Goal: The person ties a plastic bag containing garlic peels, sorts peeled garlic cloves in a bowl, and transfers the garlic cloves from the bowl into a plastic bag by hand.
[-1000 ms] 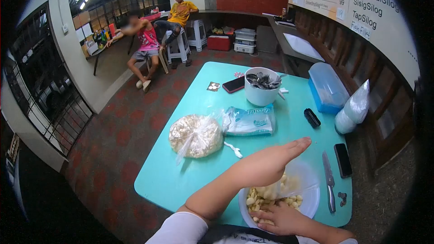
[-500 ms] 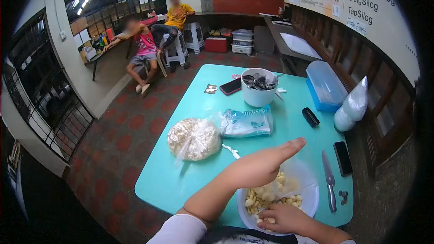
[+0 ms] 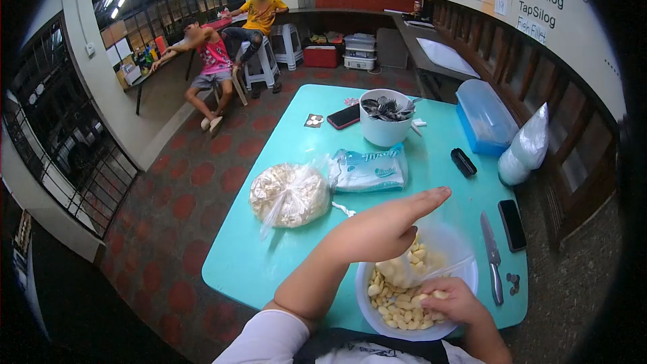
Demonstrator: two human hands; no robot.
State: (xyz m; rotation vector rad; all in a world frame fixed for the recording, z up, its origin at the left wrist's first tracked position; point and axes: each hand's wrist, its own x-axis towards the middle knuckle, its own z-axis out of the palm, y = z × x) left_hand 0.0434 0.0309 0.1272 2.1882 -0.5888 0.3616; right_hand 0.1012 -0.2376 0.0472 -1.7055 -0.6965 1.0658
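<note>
A white bowl (image 3: 367,310) of pale peeled cloves (image 3: 397,307) stands at the table's near edge. My right hand (image 3: 451,300) is over its right side, fingers curled round a few cloves. My left hand (image 3: 397,226) is raised over the bowl's far left rim, its fingers stretched out together toward the right; the palm side is hidden. Beneath it, a clear plastic bag (image 3: 431,266) with more cloves lies in the bowl.
On the turquoise table (image 3: 269,276) are a tied bag (image 3: 290,195), a tissue pack (image 3: 368,170), a utensil tub (image 3: 385,128), a blue box (image 3: 485,118), a foil-like cone (image 3: 526,148), a phone (image 3: 512,225) and a knife (image 3: 494,256). Two people sit far back.
My right hand has moved up and to the right within the bowl and now has cloves in its fingers. My left hand has shifted slightly up and left. The camera view has shifted a little.
</note>
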